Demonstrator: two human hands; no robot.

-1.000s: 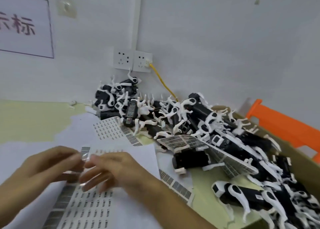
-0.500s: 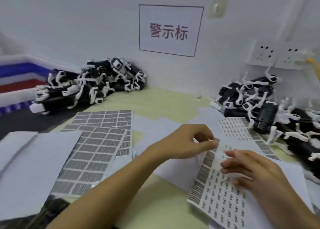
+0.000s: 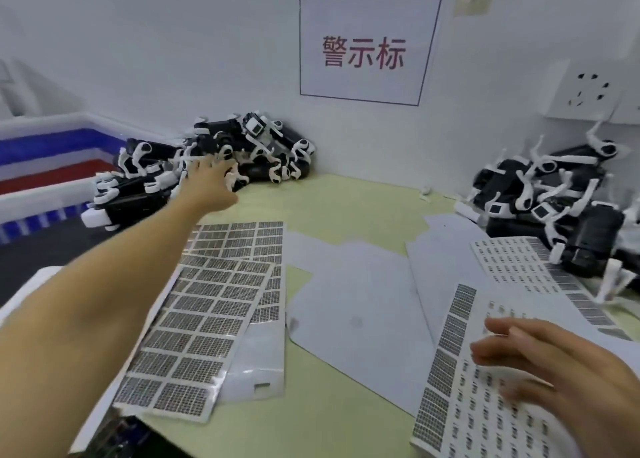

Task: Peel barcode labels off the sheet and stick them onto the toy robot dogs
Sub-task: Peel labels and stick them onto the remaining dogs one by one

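Green table (image 3: 346,208) | left hand (image 3: 207,184) spread at dog pile (image 3: 242,153) — seemingly touching | right hand (image 3: 554,371) flat on label sheet (image 3: 460,405)

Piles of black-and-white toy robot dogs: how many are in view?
2. One pile of black-and-white toy robot dogs lies far left against the wall, by the left hand; the other far right, partly cut off.

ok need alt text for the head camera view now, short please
A person's left hand reaches, fingers spread, toward a pile of black-and-white plastic toy robot dogs against the white wall, while the right hand rests on a white sheet of small barcode labels. More label sheets and a second dog pile lie on the pale green table.
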